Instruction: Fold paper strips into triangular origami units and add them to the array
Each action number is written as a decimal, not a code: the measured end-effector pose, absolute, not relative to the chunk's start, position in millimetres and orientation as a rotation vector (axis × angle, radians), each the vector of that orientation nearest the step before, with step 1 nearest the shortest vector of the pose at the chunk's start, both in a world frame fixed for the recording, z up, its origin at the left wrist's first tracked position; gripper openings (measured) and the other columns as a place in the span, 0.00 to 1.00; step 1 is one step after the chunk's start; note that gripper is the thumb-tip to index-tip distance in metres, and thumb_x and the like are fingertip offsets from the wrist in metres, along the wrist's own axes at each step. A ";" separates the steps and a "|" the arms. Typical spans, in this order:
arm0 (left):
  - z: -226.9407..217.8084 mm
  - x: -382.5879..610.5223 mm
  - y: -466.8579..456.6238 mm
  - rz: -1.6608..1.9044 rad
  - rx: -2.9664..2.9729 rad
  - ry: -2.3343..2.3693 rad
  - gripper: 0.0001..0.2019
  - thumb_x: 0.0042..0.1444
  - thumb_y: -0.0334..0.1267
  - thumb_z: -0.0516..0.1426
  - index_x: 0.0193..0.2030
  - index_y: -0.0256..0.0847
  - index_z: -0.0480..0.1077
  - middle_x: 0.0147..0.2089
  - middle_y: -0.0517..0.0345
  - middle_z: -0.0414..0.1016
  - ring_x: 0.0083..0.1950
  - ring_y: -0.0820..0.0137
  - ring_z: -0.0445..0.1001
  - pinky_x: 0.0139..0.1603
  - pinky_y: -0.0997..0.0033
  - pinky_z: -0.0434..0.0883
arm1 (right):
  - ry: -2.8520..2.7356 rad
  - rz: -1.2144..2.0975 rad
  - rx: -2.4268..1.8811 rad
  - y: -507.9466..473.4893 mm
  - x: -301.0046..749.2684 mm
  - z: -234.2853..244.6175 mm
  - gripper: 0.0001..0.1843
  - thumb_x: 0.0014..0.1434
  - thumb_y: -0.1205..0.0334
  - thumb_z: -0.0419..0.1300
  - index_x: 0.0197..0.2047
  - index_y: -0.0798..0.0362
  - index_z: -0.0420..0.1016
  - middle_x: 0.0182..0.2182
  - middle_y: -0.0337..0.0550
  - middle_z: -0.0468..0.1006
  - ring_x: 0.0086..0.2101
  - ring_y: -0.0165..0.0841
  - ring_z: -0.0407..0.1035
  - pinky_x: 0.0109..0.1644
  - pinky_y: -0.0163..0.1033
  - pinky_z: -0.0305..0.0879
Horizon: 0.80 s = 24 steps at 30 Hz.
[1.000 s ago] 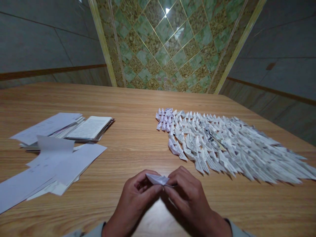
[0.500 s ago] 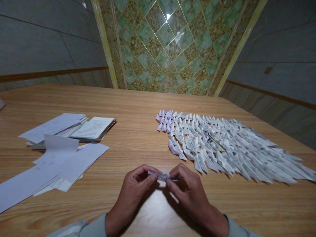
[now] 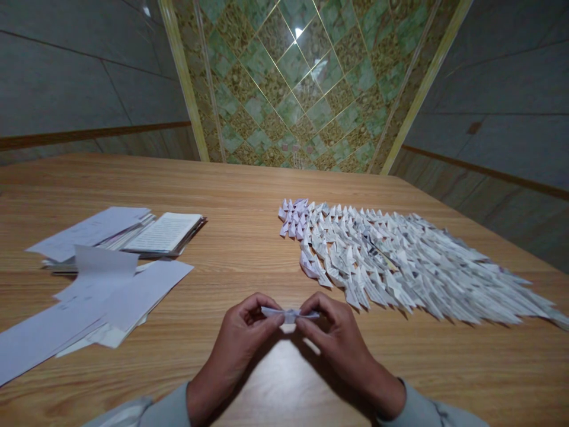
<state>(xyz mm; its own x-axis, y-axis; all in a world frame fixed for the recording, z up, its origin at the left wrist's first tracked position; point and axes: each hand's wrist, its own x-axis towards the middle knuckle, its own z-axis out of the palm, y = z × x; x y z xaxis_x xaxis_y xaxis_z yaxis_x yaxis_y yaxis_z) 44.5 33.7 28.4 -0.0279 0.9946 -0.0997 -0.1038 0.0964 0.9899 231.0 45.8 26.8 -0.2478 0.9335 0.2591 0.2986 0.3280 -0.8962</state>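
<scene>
Both hands meet just above the near middle of the wooden table (image 3: 249,196). My left hand (image 3: 237,344) pinches the left end of a small folded white paper piece (image 3: 288,313), and my right hand (image 3: 338,338) pinches its right end. The piece is flattened into a thin strip between thumbs and forefingers. Grey sleeves cover both wrists at the bottom edge.
A wide spread of several small folded paper pieces (image 3: 400,264) lies in rows to the right. Loose white sheets (image 3: 102,296) and a stack of printed pages (image 3: 160,232) lie to the left. A tiled green and grey wall rises behind the table.
The folded piece has been pressed flatter between my fingers, and both hands have shifted slightly away from me.
</scene>
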 end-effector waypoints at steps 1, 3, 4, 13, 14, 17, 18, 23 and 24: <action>28.6 44.5 34.1 1.225 1.047 1.220 0.10 0.44 0.40 0.70 0.26 0.38 0.77 0.25 0.57 0.77 0.28 0.68 0.73 0.31 0.72 0.69 | -1.719 0.972 -1.110 46.2 231.2 26.9 0.03 0.57 0.66 0.64 0.31 0.54 0.75 0.27 0.39 0.78 0.29 0.32 0.71 0.33 0.34 0.64; 29.7 44.3 34.8 1.263 1.034 1.236 0.11 0.43 0.41 0.71 0.26 0.37 0.76 0.24 0.57 0.77 0.27 0.69 0.72 0.30 0.72 0.69 | -1.674 1.037 -1.108 47.1 231.8 27.1 0.03 0.56 0.67 0.63 0.30 0.54 0.75 0.27 0.39 0.78 0.29 0.32 0.71 0.34 0.35 0.65; 30.4 44.2 35.0 1.278 1.024 1.240 0.12 0.43 0.42 0.71 0.25 0.37 0.76 0.24 0.57 0.77 0.27 0.68 0.72 0.30 0.72 0.70 | -1.654 1.058 -1.104 47.7 232.3 27.2 0.03 0.56 0.67 0.63 0.30 0.54 0.75 0.27 0.39 0.78 0.29 0.32 0.71 0.34 0.35 0.65; 31.7 46.6 35.1 1.264 0.961 1.155 0.14 0.40 0.40 0.73 0.31 0.38 0.77 0.29 0.55 0.80 0.30 0.65 0.77 0.32 0.70 0.72 | -1.600 1.076 -1.063 52.4 237.5 27.1 0.05 0.55 0.62 0.65 0.30 0.53 0.77 0.26 0.39 0.79 0.29 0.32 0.71 0.34 0.36 0.65; 30.6 47.0 35.4 1.266 0.949 1.152 0.14 0.40 0.40 0.73 0.31 0.38 0.76 0.29 0.56 0.80 0.30 0.65 0.77 0.32 0.70 0.72 | -1.596 1.067 -1.051 52.6 237.6 27.4 0.04 0.55 0.62 0.65 0.30 0.53 0.76 0.27 0.39 0.79 0.30 0.32 0.71 0.34 0.36 0.65; 26.9 46.6 37.2 1.278 0.921 1.158 0.15 0.39 0.40 0.74 0.28 0.38 0.75 0.26 0.57 0.79 0.29 0.67 0.76 0.31 0.72 0.71 | -1.587 1.078 -1.018 53.2 237.8 29.2 0.05 0.54 0.61 0.66 0.31 0.53 0.76 0.28 0.39 0.78 0.30 0.32 0.71 0.34 0.36 0.66; 25.8 46.0 38.0 1.276 0.909 1.151 0.16 0.38 0.41 0.74 0.28 0.38 0.74 0.26 0.57 0.78 0.28 0.68 0.75 0.31 0.72 0.70 | -1.584 1.110 -1.011 53.4 238.4 29.6 0.06 0.55 0.61 0.66 0.31 0.53 0.75 0.28 0.39 0.78 0.30 0.32 0.71 0.34 0.35 0.66; 22.0 40.8 43.1 1.224 0.846 1.077 0.17 0.42 0.45 0.74 0.30 0.35 0.77 0.27 0.55 0.79 0.28 0.71 0.73 0.30 0.75 0.68 | -1.518 1.359 -0.973 55.8 246.1 28.5 0.12 0.59 0.53 0.65 0.37 0.54 0.78 0.27 0.39 0.78 0.28 0.31 0.72 0.33 0.36 0.67; 22.0 39.7 44.3 1.232 0.838 1.078 0.17 0.44 0.46 0.73 0.30 0.34 0.78 0.26 0.56 0.78 0.27 0.71 0.73 0.30 0.75 0.68 | -1.507 1.380 -0.973 56.4 247.9 28.1 0.13 0.60 0.53 0.65 0.39 0.54 0.79 0.28 0.40 0.78 0.29 0.32 0.73 0.34 0.37 0.68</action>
<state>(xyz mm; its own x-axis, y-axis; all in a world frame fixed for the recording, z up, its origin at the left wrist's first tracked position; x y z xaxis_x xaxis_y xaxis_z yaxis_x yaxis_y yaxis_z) 39.7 44.3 22.0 -0.0021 0.9838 -0.1791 -0.3081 0.1698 0.9361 247.9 56.4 28.1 -0.3354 0.9385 0.0825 -0.0002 0.0875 -0.9962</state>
